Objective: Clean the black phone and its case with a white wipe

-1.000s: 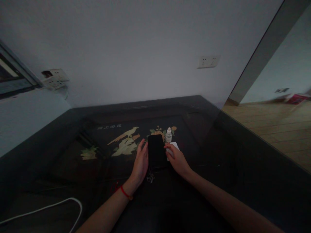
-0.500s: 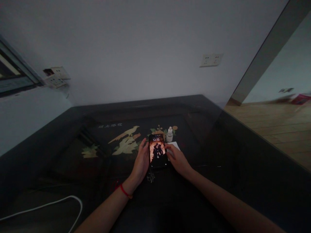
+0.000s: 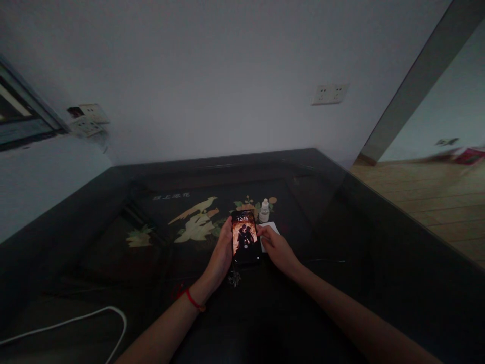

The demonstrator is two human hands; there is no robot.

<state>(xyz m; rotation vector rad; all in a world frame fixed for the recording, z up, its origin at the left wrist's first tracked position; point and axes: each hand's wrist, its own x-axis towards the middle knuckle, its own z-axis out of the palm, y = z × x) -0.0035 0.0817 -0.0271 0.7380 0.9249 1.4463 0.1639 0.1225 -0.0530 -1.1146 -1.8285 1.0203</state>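
Observation:
Between my hands is a smartphone, its lit screen reading 12:16 above a picture of dark figures on an orange background. My left hand is closed round the phone's left edge, a red cord bracelet at its wrist. The fingers of my right hand are curled against the right edge. A small charm dangles below the phone's lower left corner. Just beyond the phone stands an upright small white dropper bottle. A white card or paper lies partly hidden behind my right hand.
The dark glossy table carries a bird-and-flower design and meets the wall. A white cable curves across its near left. Wall sockets are at back right, with more sockets at left. Wooden floor lies right of the table.
The fingers of my left hand have drawn in closer round the phone's edge. The phone has shifted very slightly left; the bottle stands where it was.

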